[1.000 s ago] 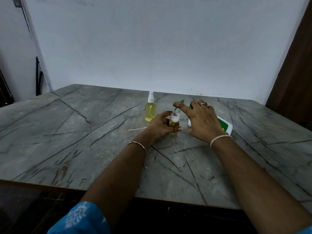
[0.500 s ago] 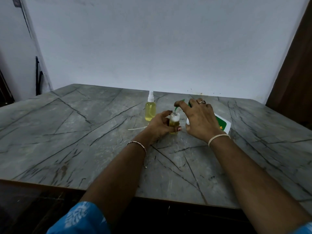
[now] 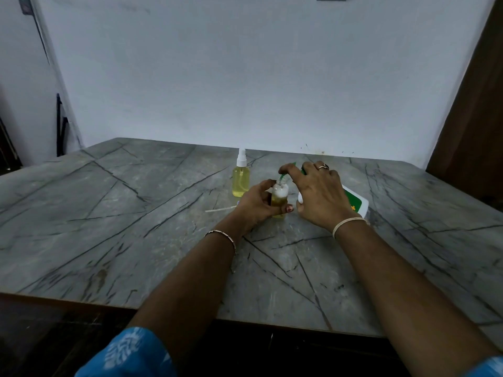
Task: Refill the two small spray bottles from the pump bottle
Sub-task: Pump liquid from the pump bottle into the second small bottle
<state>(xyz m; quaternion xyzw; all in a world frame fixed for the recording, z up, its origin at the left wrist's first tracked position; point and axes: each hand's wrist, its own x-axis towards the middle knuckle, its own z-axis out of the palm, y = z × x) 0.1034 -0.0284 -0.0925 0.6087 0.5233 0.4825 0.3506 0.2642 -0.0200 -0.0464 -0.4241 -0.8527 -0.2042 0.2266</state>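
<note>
My left hand [image 3: 257, 204] grips a small uncapped spray bottle [image 3: 279, 197], upright on the table, part full of yellow liquid with foam on top. My right hand [image 3: 317, 195] lies over the white and green pump bottle [image 3: 355, 204], fingers curled on its green pump head, whose nozzle [image 3: 284, 174] points into the small bottle's mouth. Most of the pump bottle is hidden behind my hand. A second small spray bottle [image 3: 241, 178], capped with a white sprayer and full of yellow liquid, stands just left and behind.
A thin white sprayer tube [image 3: 220, 210] lies on the grey marble table [image 3: 109, 213] left of my left hand. A white wall runs behind the table and a dark wooden panel [image 3: 473, 104] stands at the right.
My right index finger, stretched out over the pump a second ago, has curled down onto the pump head. My left hand and the small bottle have stayed in place.
</note>
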